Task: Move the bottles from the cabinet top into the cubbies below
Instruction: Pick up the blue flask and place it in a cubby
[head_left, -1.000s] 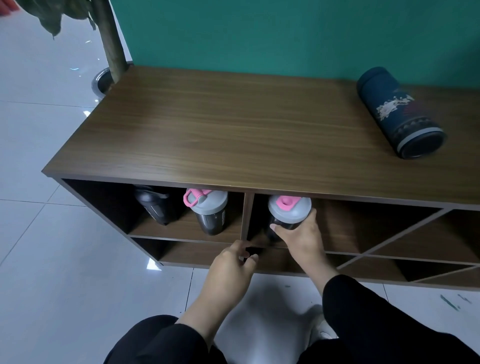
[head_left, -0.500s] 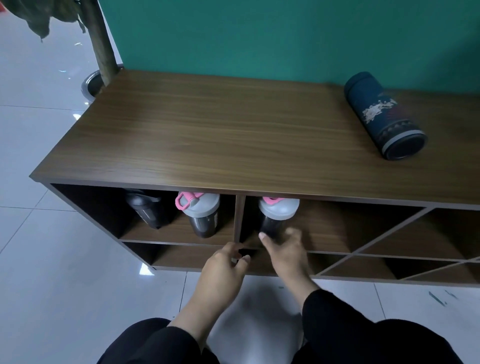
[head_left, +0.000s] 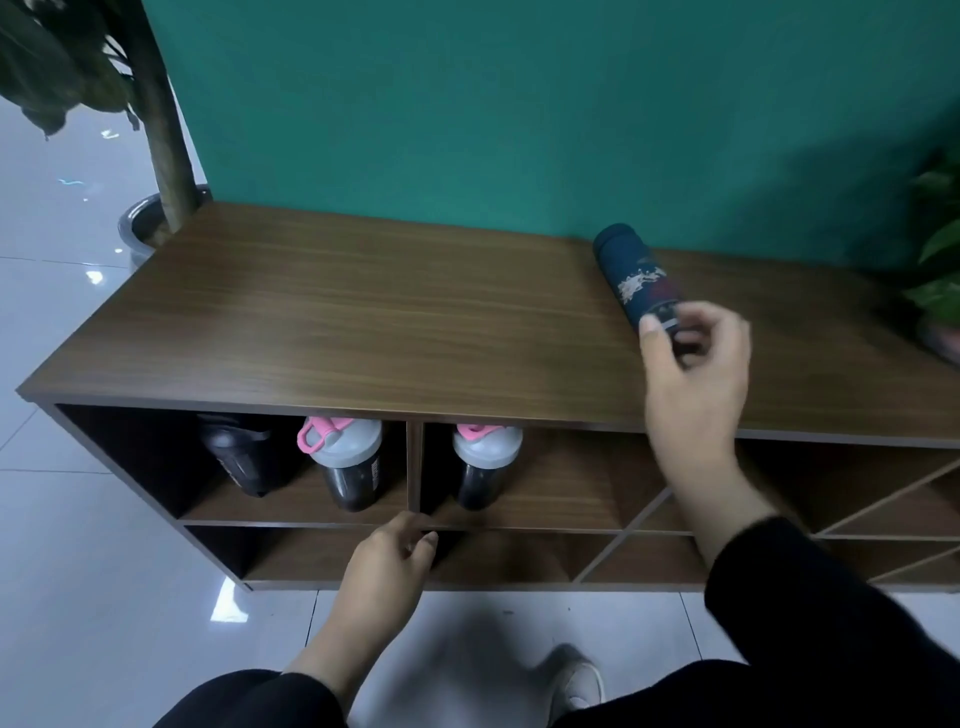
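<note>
A dark blue flask (head_left: 636, 275) lies on its side on the brown cabinet top (head_left: 363, 322), at the right. My right hand (head_left: 693, 364) hovers over its near end with fingers spread, holding nothing. Three bottles stand in the upper cubbies: a black one (head_left: 241, 457) and a grey-lidded shaker with pink cap (head_left: 348, 462) in the left cubby, and another grey-lidded shaker (head_left: 483, 462) in the cubby right of the divider. My left hand (head_left: 389, 561) rests on the shelf edge below the divider, fingers curled on the board.
A potted plant trunk (head_left: 161, 135) stands at the cabinet's left back corner. Green leaves (head_left: 935, 260) hang at the far right. The green wall runs behind the cabinet. Diagonal dividers (head_left: 644, 519) split the right cubbies. White tiled floor lies in front.
My right hand let go of the grey-lidded shaker in the cubby and rose up and right to the blue flask on top. The left hand has stayed on the shelf edge.
</note>
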